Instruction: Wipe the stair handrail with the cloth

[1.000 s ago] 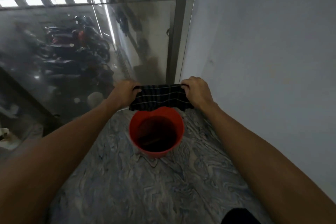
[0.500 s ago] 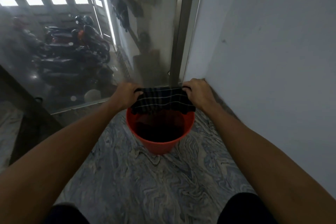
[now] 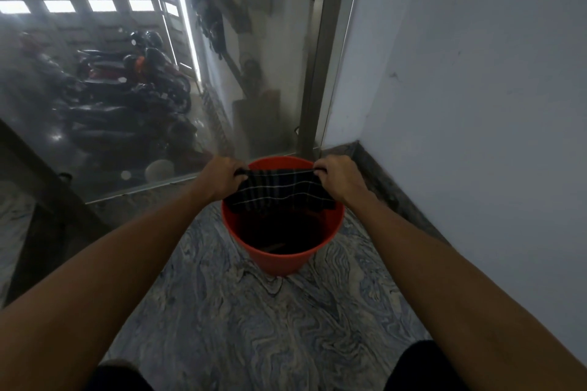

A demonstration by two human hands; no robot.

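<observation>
A dark checked cloth (image 3: 281,190) is stretched between my two hands over the mouth of an orange bucket (image 3: 279,255). My left hand (image 3: 221,177) grips the cloth's left end and my right hand (image 3: 336,176) grips its right end. The cloth's lower edge hangs inside the bucket's rim. The bucket stands on the marbled stone floor (image 3: 260,320). Its inside is dark. No handrail top is in view.
A glass panel (image 3: 127,89) stands to the left and ahead, with a metal post (image 3: 320,57) at its right end. A white wall (image 3: 476,105) runs close on the right. Parked motorbikes (image 3: 133,82) show through the glass below.
Both hands have lowered the cloth from above the bucket down to its rim. My head has dropped closer to the floor, so the bucket looks larger.
</observation>
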